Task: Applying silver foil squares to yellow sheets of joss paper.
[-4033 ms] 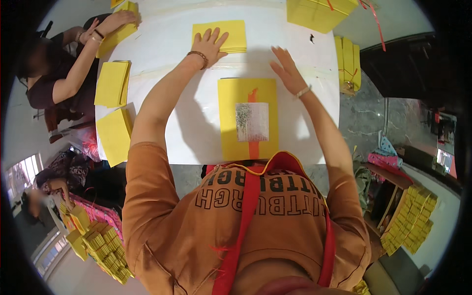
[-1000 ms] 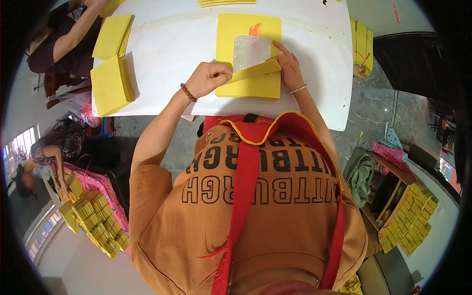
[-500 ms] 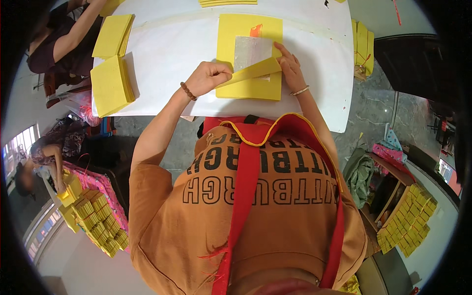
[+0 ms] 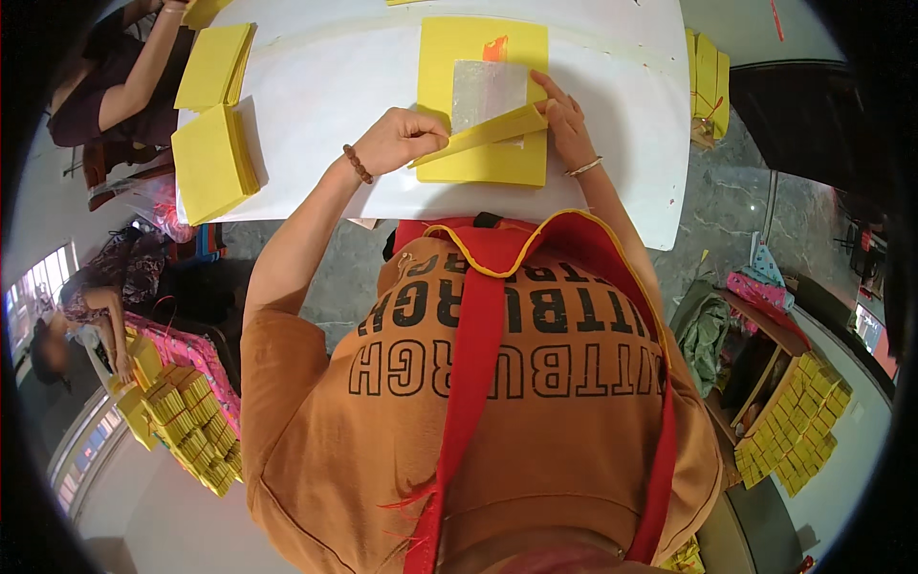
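White tabletop [image 4: 316, 105] before you carries 2 yellow paper stacks [image 4: 212, 163] along its left edge; a yellow sheet [image 4: 436, 57] with a silvery patch [image 4: 488, 88] lies near its front edge, right of centre; your left hand [image 4: 400, 142] is curled closed, pinching the left end of a folded yellow strip [image 4: 483, 134] over that sheet; your right hand [image 4: 569, 126], 1 finger outstretched, meets the strip's right end, whether gripping cannot be told

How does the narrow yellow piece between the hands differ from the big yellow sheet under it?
The narrow piece is a slim strip; the big sheet is a broad rectangle.
The piece slants between left hand and right hand; the sheet lies flat.
The piece looks plain; the sheet bears a pale square.
Both are yellow.
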Available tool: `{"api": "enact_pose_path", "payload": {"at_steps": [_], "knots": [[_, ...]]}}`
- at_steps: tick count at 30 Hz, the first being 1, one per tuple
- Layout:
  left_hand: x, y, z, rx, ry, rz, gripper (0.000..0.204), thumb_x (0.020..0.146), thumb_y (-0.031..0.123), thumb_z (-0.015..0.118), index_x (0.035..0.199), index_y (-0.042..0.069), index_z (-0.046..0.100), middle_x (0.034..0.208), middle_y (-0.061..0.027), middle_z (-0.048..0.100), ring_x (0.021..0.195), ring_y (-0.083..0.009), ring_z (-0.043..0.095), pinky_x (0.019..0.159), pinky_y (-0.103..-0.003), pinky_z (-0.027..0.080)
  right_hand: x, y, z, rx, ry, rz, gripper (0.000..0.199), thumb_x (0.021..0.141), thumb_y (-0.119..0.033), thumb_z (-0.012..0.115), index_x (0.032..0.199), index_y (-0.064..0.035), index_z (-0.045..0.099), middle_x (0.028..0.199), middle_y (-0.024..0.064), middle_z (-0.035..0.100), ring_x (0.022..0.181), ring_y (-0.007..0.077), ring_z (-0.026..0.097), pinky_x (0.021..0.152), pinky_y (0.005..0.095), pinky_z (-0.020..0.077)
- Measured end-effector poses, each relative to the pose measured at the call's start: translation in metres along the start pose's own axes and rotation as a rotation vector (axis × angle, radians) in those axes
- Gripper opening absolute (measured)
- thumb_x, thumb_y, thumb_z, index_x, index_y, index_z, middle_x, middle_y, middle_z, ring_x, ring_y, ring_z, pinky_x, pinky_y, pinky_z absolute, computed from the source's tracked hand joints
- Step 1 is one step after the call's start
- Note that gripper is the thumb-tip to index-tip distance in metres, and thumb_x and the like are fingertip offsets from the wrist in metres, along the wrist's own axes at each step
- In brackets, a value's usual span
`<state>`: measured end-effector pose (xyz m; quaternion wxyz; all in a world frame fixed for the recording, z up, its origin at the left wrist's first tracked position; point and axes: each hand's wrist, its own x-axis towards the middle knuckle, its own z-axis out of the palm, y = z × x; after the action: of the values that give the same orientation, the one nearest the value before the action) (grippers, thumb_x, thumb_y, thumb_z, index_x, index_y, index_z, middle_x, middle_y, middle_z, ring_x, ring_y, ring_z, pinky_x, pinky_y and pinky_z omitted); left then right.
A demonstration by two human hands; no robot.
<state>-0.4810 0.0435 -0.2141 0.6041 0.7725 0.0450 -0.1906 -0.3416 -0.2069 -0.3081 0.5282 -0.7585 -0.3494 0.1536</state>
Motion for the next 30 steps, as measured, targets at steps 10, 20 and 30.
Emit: {"api": "enact_pose_path", "payload": {"at_steps": [10,20,30], "knots": [[0.005,-0.007,-0.004,-0.003,-0.07,0.009,0.013,0.084,0.008,0.056,0.085,-0.002,0.064,0.07,0.0013,0.06,0.064,-0.0035,0.05,0.06,-0.02,0.041,-0.004,-0.004,0.0,0.019,0.003,0.013,0.04,0.093,-0.038,0.033,0.094,-0.016,0.067,0.14,0.0005,0.038,0.132,0.0154,0.027,0.106,0.044,0.001],[0.005,-0.003,-0.004,-0.157,0.029,-0.042,0.016,0.085,0.014,0.054,0.087,-0.001,0.061,0.07,0.0029,0.055,0.064,-0.0034,0.047,0.057,-0.021,0.04,-0.003,-0.012,-0.007,-0.045,-0.079,0.023,0.025,0.075,-0.031,0.064,0.094,-0.0147,0.063,0.142,-0.0003,0.034,0.133,0.0173,0.026,0.106,0.0452,0.0035],[-0.014,0.004,0.028,0.449,0.266,0.552,0.025,0.084,0.009,0.052,0.108,0.006,0.059,0.101,-0.0091,0.059,0.079,-0.0221,0.057,0.07,-0.03,0.048,0.0,-0.013,-0.011,-0.033,-0.101,0.019,0.027,0.067,-0.022,0.072,0.093,-0.016,0.066,0.144,0.0056,0.031,0.134,0.0206,0.026,0.108,0.0437,0.0051]]}}
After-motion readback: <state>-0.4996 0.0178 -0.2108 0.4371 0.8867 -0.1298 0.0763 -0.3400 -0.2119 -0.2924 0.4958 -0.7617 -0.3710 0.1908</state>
